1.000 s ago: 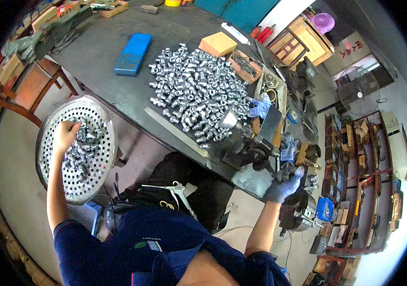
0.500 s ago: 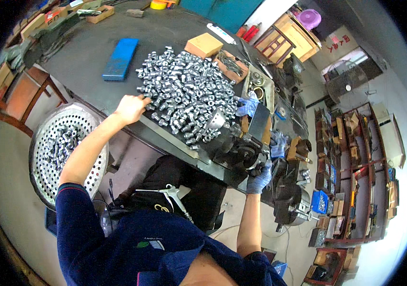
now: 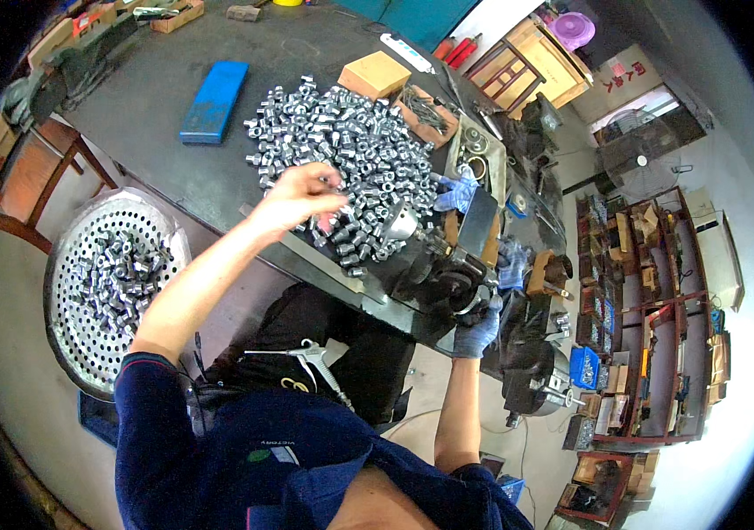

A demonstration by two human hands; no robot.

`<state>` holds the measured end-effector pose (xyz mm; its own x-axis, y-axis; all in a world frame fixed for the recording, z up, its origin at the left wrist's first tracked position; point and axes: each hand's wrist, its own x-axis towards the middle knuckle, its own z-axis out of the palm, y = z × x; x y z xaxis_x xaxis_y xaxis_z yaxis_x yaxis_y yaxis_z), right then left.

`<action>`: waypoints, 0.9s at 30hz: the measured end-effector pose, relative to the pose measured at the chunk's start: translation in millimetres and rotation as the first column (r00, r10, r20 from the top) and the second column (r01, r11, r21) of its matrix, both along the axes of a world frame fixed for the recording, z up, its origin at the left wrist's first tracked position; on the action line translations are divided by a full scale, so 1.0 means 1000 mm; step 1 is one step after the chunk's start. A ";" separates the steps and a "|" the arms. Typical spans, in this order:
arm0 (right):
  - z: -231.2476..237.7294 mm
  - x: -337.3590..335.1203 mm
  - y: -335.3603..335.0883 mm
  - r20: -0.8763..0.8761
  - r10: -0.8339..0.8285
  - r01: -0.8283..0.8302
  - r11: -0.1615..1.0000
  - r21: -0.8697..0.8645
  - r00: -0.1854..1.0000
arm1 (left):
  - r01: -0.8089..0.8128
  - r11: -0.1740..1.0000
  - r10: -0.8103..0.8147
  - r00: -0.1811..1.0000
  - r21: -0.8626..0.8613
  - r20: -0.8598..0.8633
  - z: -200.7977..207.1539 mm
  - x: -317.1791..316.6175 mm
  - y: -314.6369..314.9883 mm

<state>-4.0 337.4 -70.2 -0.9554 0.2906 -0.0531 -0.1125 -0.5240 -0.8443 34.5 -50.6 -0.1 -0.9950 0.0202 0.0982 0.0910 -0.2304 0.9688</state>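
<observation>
Steel fittings (image 3: 284, 132) on counter (image 3: 147, 88) | L hand (image 3: 293, 196) over 'em, fingers apart; prob. reach step, nxt needs pinch | R hand (image 3: 478, 334) at machine (image 3: 455, 281), fingers: can't tell

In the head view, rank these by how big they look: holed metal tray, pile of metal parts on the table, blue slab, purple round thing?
1. Holed metal tray and pile of metal parts: too alike to rank.
2. Blue slab.
3. Purple round thing, though it is farther away.
</observation>
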 end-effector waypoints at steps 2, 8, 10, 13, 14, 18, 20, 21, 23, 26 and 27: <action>-0.007 -0.002 0.014 -0.005 0.056 -0.056 0.998 -0.013 0.998 | 0.134 0.981 -0.126 0.990 0.141 -0.062 0.011 -0.005 0.019; -0.002 0.001 0.007 -0.001 0.048 -0.048 0.999 0.025 0.999 | 0.107 0.986 -0.102 0.994 0.127 -0.040 0.004 -0.022 0.038; 0.005 0.004 -0.002 0.007 -0.010 0.010 0.999 0.031 1.000 | 0.088 0.994 -0.087 0.996 0.068 -0.012 0.001 -0.024 0.040; 0.000 0.003 0.006 0.015 -0.035 0.034 0.999 0.035 0.999 | 0.099 0.992 -0.101 0.994 0.077 0.029 0.003 -0.026 0.042; -0.005 0.004 0.015 0.035 -0.018 0.016 0.999 0.040 0.999 | 0.105 0.992 -0.106 0.994 0.073 -0.001 0.004 -0.026 0.042; 0.006 0.016 0.019 0.071 -0.035 0.030 0.997 0.073 0.997 | 0.120 0.992 -0.118 0.991 0.042 -0.059 0.004 -0.027 0.039; 0.030 0.026 0.014 0.043 -0.013 0.010 0.997 0.071 0.999 | 0.126 0.992 -0.125 0.985 -0.001 -0.119 0.001 -0.030 0.036; 0.033 0.025 0.021 0.005 0.017 -0.017 0.997 0.073 1.000 | 0.155 0.988 -0.153 0.985 0.019 -0.074 0.002 -0.032 0.035; 0.062 0.028 0.010 -0.064 0.072 -0.063 0.989 0.131 0.995 | 0.171 0.985 -0.169 0.982 0.016 -0.083 -0.001 -0.033 0.032; 0.093 0.013 -0.002 -0.104 0.025 -0.004 0.980 0.201 0.994 | 0.174 0.985 -0.175 0.981 -0.022 -0.082 0.003 -0.033 0.031; 0.098 0.004 -0.002 -0.134 0.076 -0.051 0.982 0.183 0.988 | 0.175 0.984 -0.178 0.981 -0.039 -0.084 0.004 -0.034 0.030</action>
<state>0.3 335.9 27.7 -0.9665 0.2219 0.1292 -0.2072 -0.3764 -0.9030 0.2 -20.8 3.5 -0.9632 0.1988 0.1808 0.1358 -0.2205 0.9659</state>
